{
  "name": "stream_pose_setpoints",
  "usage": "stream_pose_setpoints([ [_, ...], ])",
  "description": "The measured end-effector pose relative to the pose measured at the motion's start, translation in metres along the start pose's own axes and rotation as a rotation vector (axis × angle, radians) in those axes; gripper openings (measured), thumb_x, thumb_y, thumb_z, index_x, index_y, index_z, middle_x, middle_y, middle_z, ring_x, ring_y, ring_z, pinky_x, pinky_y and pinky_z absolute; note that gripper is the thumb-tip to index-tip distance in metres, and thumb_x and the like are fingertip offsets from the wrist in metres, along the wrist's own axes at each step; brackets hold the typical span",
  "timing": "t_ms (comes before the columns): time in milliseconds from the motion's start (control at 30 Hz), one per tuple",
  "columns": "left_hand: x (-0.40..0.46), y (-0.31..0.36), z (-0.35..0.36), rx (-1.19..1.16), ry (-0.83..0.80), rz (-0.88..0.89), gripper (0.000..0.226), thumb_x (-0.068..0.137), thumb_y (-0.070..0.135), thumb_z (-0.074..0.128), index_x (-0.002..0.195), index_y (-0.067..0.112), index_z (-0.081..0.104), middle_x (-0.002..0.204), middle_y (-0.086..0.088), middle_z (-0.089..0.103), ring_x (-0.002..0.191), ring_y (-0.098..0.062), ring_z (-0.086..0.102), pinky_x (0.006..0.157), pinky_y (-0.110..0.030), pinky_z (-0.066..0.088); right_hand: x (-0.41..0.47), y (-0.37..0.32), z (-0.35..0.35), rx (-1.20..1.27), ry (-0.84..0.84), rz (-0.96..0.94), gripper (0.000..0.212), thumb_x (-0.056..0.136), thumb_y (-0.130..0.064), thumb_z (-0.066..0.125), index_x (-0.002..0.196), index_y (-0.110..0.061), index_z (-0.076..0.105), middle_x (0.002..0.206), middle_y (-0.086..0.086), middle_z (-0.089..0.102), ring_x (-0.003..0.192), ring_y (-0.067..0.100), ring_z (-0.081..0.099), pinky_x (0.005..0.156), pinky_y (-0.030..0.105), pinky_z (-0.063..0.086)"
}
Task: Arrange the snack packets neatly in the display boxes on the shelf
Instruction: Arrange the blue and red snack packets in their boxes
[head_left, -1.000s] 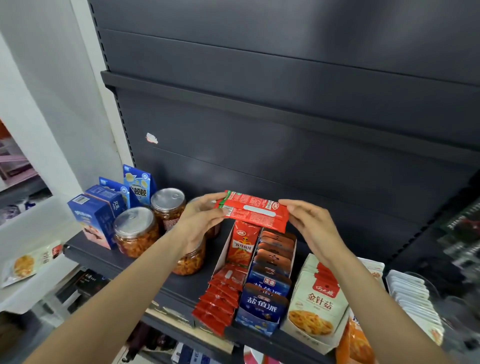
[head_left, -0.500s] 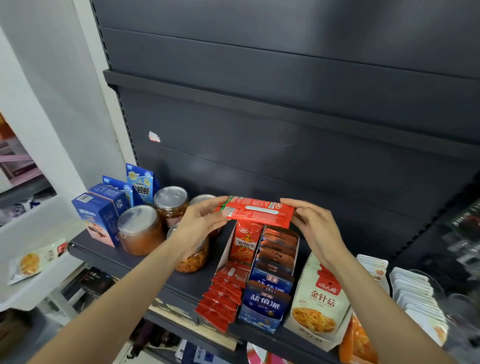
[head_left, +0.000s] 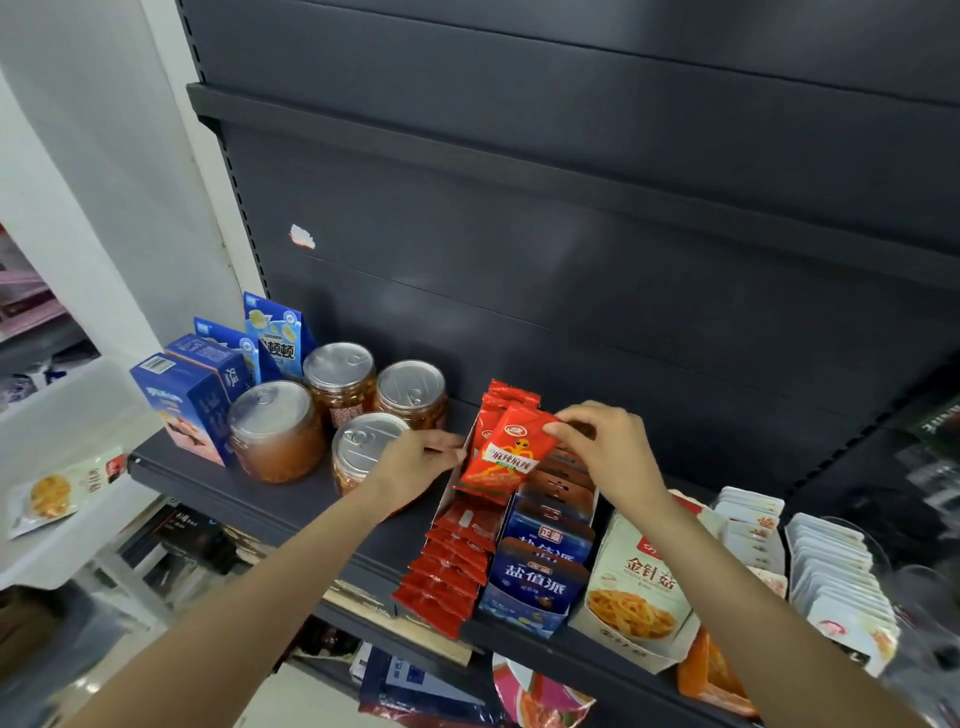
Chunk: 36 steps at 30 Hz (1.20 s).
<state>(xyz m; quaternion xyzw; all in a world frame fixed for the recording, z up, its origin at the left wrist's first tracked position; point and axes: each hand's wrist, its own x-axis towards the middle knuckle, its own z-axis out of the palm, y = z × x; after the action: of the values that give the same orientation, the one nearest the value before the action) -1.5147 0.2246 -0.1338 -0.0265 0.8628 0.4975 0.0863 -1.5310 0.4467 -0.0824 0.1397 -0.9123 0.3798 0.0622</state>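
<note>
- The right hand (head_left: 608, 452) pinches the top corner of a red snack packet (head_left: 506, 451), upright at the back of its display box (head_left: 451, 486) on the shelf (head_left: 291, 506).
- The left hand (head_left: 415, 467) rests on the box's left wall, its grip closed on nothing I can make out.
- Lidded jars (head_left: 278, 428) crowd just left; blue packets (head_left: 540, 574) fill the neighbouring box on the right.

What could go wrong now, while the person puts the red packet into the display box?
The red packet is pinched only at its top corner by the right hand, so it may tilt or slip. The red packets at the front already overhang the shelf edge; pushing the row could drop them.
</note>
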Motion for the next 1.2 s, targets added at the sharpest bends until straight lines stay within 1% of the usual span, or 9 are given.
stream_pose_setpoints([
  [100,0.003,-0.010,0.003,0.031,-0.099,0.043,0.036,0.094,0.018,0.056,0.129,0.011,0.056,0.123,0.003,0.061,0.107,-0.006,0.057,0.080,-0.005,0.042,0.005,0.001,0.021,-0.117,-0.087,-0.026,0.024,0.092,-0.023,0.057,0.111,-0.013,0.067,0.104,-0.002,0.063,0.089,0.004,0.058,0.075,0.010,0.044],
  [233,0.007,-0.017,0.000,0.060,-0.120,0.049,0.033,0.091,0.019,0.060,0.123,0.010,0.061,0.122,-0.002,0.063,0.112,-0.014,0.059,0.094,-0.021,0.045,0.013,0.002,0.041,-0.285,-0.162,-0.064,0.026,0.095,-0.020,0.053,0.118,-0.018,0.065,0.117,-0.001,0.060,0.109,0.014,0.056,0.092,0.031,0.048],
  [400,0.002,-0.020,-0.005,-0.044,-0.304,0.016,0.048,0.076,0.026,0.077,0.120,0.024,0.059,0.132,0.005,0.055,0.121,-0.011,0.052,0.104,-0.033,0.043,0.023,0.009,0.056,-0.396,-0.083,-0.029,0.024,0.093,-0.018,0.056,0.115,-0.015,0.064,0.117,0.003,0.061,0.105,0.016,0.058,0.087,0.030,0.051],
  [567,0.000,-0.024,-0.013,0.169,-0.418,0.091,0.054,0.072,0.026,0.081,0.122,0.029,0.061,0.143,0.014,0.034,0.127,-0.003,0.031,0.109,-0.032,0.029,0.035,0.011,0.059,-0.545,-0.036,-0.060,0.027,0.091,-0.016,0.059,0.117,-0.013,0.063,0.118,0.006,0.059,0.109,0.019,0.054,0.092,0.033,0.047],
  [700,0.001,-0.019,-0.014,0.218,-0.406,0.140,0.040,0.076,0.026,0.077,0.115,0.023,0.067,0.141,0.012,0.041,0.125,-0.003,0.035,0.106,-0.028,0.031,0.037,0.008,0.063,-0.609,-0.064,-0.088,0.033,0.090,-0.013,0.060,0.123,-0.012,0.059,0.122,0.007,0.057,0.113,0.020,0.050,0.092,0.031,0.044],
  [867,0.005,-0.014,-0.014,0.227,-0.248,0.230,0.019,0.088,0.023,0.065,0.098,0.011,0.075,0.116,0.012,0.061,0.098,0.004,0.053,0.078,0.001,0.039,0.040,0.007,0.058,-0.614,-0.164,-0.076,0.026,0.094,-0.017,0.054,0.118,-0.013,0.063,0.120,0.007,0.057,0.110,0.019,0.051,0.091,0.032,0.047],
  [1000,0.011,-0.008,-0.011,0.194,-0.098,0.265,0.020,0.090,0.022,0.062,0.099,0.009,0.074,0.105,0.001,0.070,0.081,0.008,0.058,0.071,-0.001,0.042,0.036,-0.004,0.043,-0.286,-0.123,0.018,0.028,0.094,-0.026,0.054,0.119,-0.018,0.064,0.116,0.002,0.058,0.104,0.012,0.055,0.085,0.027,0.048],
  [1067,0.014,-0.001,-0.010,0.177,-0.042,0.284,0.020,0.090,0.023,0.061,0.098,0.008,0.073,0.099,-0.002,0.072,0.078,0.004,0.061,0.069,-0.003,0.044,0.032,-0.012,0.034,-0.143,-0.245,-0.017,0.029,0.091,-0.031,0.058,0.117,-0.019,0.065,0.115,-0.002,0.060,0.100,0.007,0.055,0.084,0.022,0.043],
  [1200,0.017,0.015,-0.010,0.085,0.030,0.299,0.019,0.090,0.025,0.060,0.093,0.009,0.072,0.090,0.001,0.072,0.079,-0.002,0.065,0.071,-0.009,0.049,0.027,-0.015,0.029,-0.222,-0.439,-0.014,0.023,0.086,-0.028,0.066,0.108,-0.024,0.069,0.109,-0.003,0.066,0.100,0.011,0.060,0.089,0.038,0.051],
])
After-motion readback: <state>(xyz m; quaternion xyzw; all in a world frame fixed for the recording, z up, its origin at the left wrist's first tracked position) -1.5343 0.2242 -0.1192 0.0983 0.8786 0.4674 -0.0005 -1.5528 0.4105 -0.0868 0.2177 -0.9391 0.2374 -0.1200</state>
